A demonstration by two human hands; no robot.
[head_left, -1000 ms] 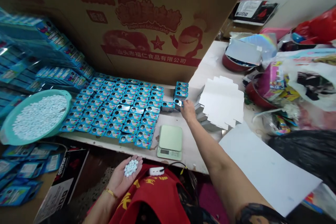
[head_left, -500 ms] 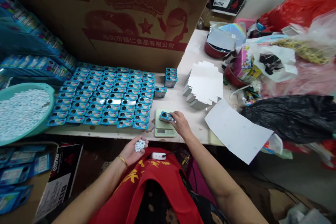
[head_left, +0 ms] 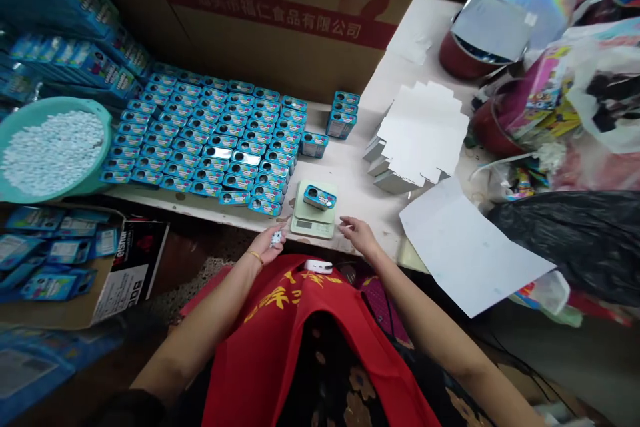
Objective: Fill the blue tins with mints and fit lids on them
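Observation:
A small blue tin point(head_left: 319, 197) stands on a pale green scale point(head_left: 315, 211) at the table's front edge. My right hand point(head_left: 359, 234) hovers just right of the scale, fingers loosely apart, holding nothing. My left hand point(head_left: 270, 244) is cupped around a few white candies point(head_left: 276, 237), just left of the scale. Several rows of the same blue tins point(head_left: 210, 140) cover the table to the left. A short stack of tins point(head_left: 343, 115) stands behind the scale.
A teal basin of white candies point(head_left: 50, 147) sits at the far left. A big cardboard box point(head_left: 260, 13) stands behind the tins. White die-cut cards point(head_left: 425, 130), a white sheet point(head_left: 465, 247), a black bag point(head_left: 575, 240) and clutter lie at right. A floor box point(head_left: 65, 260) holds blue packs.
My right hand took a tin from the stack, set it on the scale and let go. My left hand with the candies rose toward the scale.

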